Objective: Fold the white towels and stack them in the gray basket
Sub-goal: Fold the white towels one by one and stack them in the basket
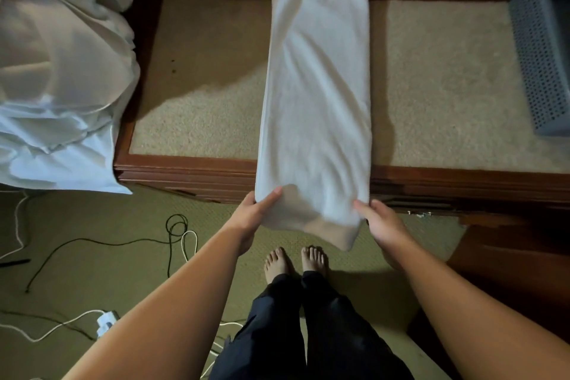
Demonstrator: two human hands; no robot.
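Note:
A white towel [317,95], folded into a long narrow strip, lies lengthwise across the carpeted bench top [200,108], its near end hanging over the front edge. My left hand [257,216] grips the near left corner with the thumb on top. My right hand [381,220] grips the near right corner the same way. The gray perforated basket [543,49] stands at the far right of the bench, partly cut off by the frame. A heap of white towels [61,71] sits at the left.
The bench has a dark wood rim [185,173]. On the green carpet below lie black and white cables [175,234] and a white power adapter [106,321] at the left. My bare feet [296,261] stand near the bench front.

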